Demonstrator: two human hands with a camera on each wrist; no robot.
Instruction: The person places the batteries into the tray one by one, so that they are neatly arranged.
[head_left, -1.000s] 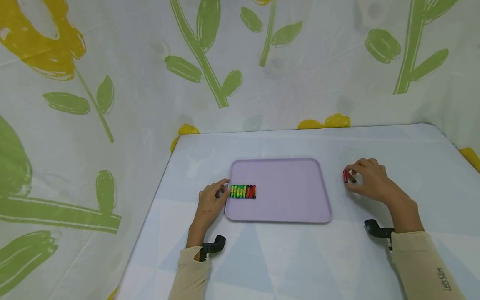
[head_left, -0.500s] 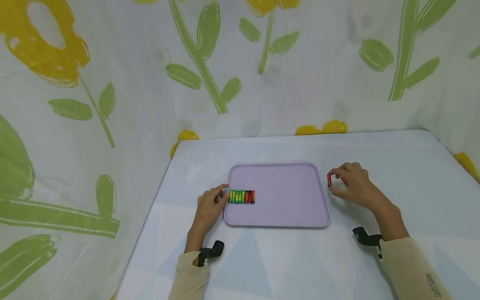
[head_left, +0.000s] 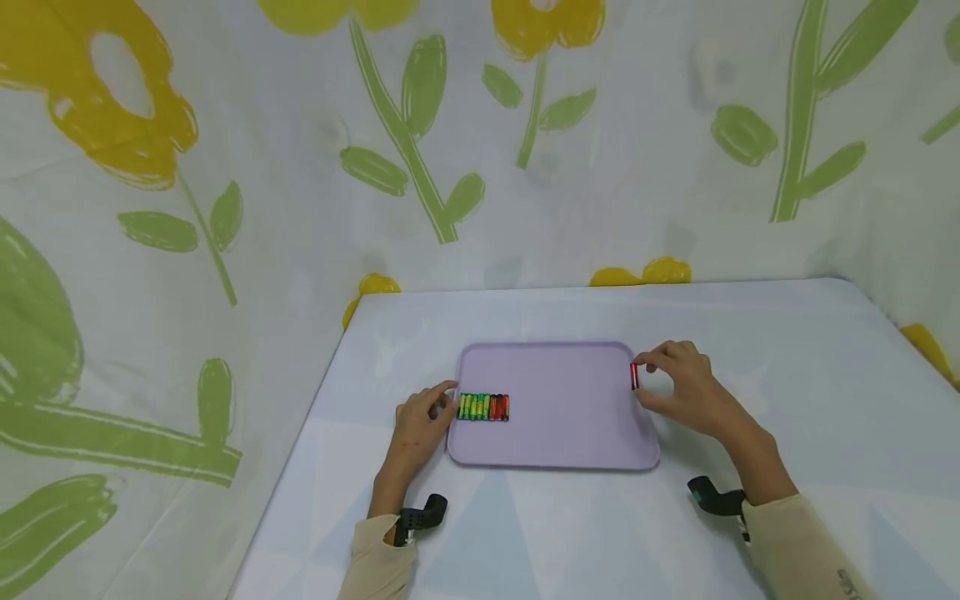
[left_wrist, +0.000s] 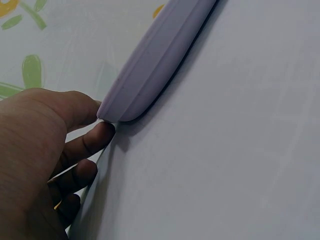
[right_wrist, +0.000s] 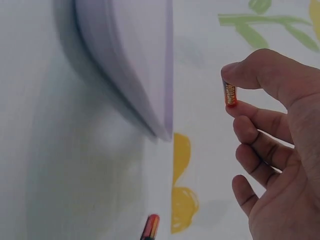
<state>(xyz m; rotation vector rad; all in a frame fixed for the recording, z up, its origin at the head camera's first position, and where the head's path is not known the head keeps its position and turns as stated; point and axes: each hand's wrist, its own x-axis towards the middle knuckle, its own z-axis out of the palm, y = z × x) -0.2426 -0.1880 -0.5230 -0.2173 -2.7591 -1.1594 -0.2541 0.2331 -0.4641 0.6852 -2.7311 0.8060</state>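
My right hand (head_left: 686, 385) pinches a small red battery (head_left: 634, 376) by its ends, thumb against one end and a fingertip against the other. That battery, upright in the head view, is over the right rim of the lilac tray (head_left: 570, 442). The right wrist view shows the battery (right_wrist: 230, 93) apart from the tray. A side-by-side row of green batteries (head_left: 473, 407) and red batteries (head_left: 498, 407) lies at the tray's left end. My left hand (head_left: 420, 421) holds the left rim, thumb and a fingertip at its edge (left_wrist: 145, 65).
Another red battery (right_wrist: 151, 227) lies at the bottom of the right wrist view, on the table (head_left: 480, 533). A flower-printed cloth (head_left: 585, 200) hangs behind the table and along its left side. Each wrist wears a black camera mount.
My right hand has carried the red battery leftward, from right of the tray to over its right rim. My left hand stays at the left rim. The head view has tilted slightly upward.
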